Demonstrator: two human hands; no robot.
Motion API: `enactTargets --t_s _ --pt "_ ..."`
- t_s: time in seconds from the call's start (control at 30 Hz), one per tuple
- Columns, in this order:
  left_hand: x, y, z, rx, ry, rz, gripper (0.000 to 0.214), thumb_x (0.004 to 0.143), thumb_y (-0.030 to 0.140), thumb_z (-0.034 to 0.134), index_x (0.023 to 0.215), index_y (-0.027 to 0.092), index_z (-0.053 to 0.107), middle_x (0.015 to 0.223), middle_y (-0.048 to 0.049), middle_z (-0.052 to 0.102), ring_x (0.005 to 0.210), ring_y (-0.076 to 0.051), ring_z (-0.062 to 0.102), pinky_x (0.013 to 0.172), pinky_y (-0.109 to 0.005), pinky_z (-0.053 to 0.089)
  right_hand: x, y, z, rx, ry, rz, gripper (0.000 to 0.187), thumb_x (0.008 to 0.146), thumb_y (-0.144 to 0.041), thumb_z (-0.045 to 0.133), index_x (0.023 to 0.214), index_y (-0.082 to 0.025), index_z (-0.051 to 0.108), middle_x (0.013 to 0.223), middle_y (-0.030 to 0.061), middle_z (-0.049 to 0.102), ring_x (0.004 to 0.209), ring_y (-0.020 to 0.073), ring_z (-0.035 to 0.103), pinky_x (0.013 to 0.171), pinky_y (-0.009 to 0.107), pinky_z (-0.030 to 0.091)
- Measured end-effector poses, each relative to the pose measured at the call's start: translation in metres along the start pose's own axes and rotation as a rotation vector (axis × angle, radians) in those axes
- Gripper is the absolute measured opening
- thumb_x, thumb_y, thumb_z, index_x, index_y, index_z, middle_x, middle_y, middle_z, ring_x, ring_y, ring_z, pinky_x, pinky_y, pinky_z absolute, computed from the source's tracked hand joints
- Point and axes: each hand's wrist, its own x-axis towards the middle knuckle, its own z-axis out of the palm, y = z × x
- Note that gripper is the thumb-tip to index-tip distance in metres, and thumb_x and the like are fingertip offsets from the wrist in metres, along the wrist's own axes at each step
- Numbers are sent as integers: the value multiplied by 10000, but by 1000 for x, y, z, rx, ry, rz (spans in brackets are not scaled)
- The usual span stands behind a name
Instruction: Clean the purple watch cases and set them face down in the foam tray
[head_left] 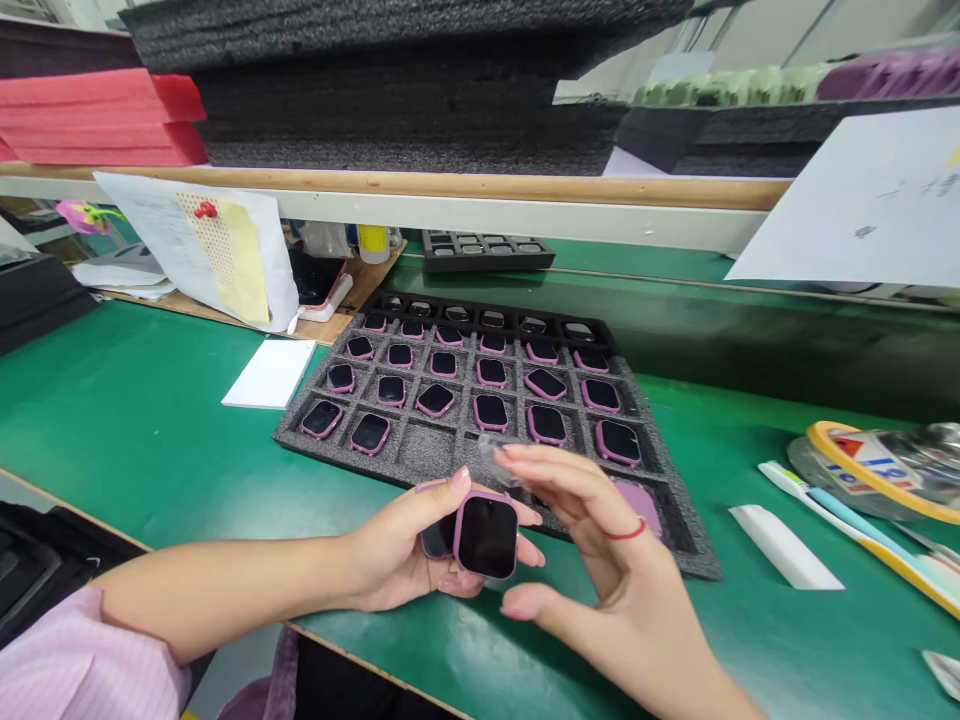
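Observation:
My left hand (pixel 401 555) is closed around a watch body (pixel 486 536) with a purple frame and a dark screen facing up. Behind it, in the same hand, part of a second dark-faced watch body (pixel 438 538) shows. Just to the right, my right hand (pixel 600 545) has its thumb and fingers spread apart. A small piece of clear film (pixel 496 458) appears at its fingertips; I cannot tell whether it clings to them. Beyond both hands lies a dark foam tray (pixel 427 450) with rows of similar purple watch bodies in its compartments. My right hand hides part of its near edge.
Right of the tray are a white folded strip (pixel 787 545), a toothbrush (pixel 862 530) and a clear container with an orange rim (pixel 885 465). A white paper pad (pixel 270 373) lies at left. A shelf edge (pixel 450 205) crosses above, loaded with black foam (pixel 405 110). A smaller tray (pixel 487 255) stands behind.

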Motion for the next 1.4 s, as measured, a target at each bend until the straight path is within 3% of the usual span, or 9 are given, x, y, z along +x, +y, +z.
enactTargets --t_s 0.23,0.33,0.43,0.53,0.73,0.87,1.0,1.2,1.4 --pt "-1 2 2 -3 -6 -6 528 756 645 743 1006 181 785 859 -69 743 497 -61 466 513 -212 306 -4 -1 3 -127 -111 -51 548 829 -357 785 1330 -307 567 1355 104 618 1300 293 590 1081 493 526" --pt "-1 1 2 -27 -27 8 522 775 628 739 1014 165 777 856 -87 741 514 -74 489 486 -217 254 -7 -2 1 -45 69 -63 496 909 -248 686 1380 -288 534 1412 104 591 1321 279 581 1085 480 535" --pt "0 0 0 -31 -48 13 516 799 610 724 1036 153 760 885 -105 742 497 -78 494 475 -233 235 -13 -2 -5 -165 264 -158 442 888 -57 653 1238 -327 654 1171 28 731 1092 220 715 978 400 610" --pt "1 -1 0 -60 -26 16 473 791 590 744 978 156 751 734 -45 680 469 -72 466 468 -229 235 -20 -3 -12 -315 133 -258 472 869 -65 690 1224 -375 697 1057 -8 780 938 218 759 874 363 645" --pt "1 1 2 -89 28 0 502 715 576 818 962 144 746 728 -25 619 538 -77 483 479 -213 239 -30 -10 -22 -387 -221 -302 506 1012 -185 500 1478 -382 492 1299 13 709 1162 244 692 996 398 598" --pt "1 2 2 -78 38 -24 533 713 593 814 970 134 727 765 -23 604 547 -71 474 477 -212 250 -28 -7 -20 -475 -249 -407 595 932 -164 625 1495 -302 487 1274 48 721 1173 271 684 1015 416 583" --pt "2 -2 0 -35 57 22 538 729 618 790 943 135 691 702 8 551 528 -70 454 459 -206 245 -14 -4 -8 -506 -128 -514 594 837 -106 721 1386 -291 587 1048 31 786 976 247 736 875 411 614" --pt "2 -9 0 182 56 128 521 770 637 744 857 137 628 590 46 505 450 -43 352 425 -205 217 -7 -4 10 -432 -79 -293 573 854 -344 756 1366 -211 533 844 36 680 737 188 637 642 330 549" --pt "2 -5 3 92 97 102 555 736 679 746 749 174 516 489 81 451 387 -28 295 404 -185 200 -6 -3 8 -287 -60 -151 444 835 -273 756 1226 -253 548 1027 55 692 898 203 670 757 315 589"
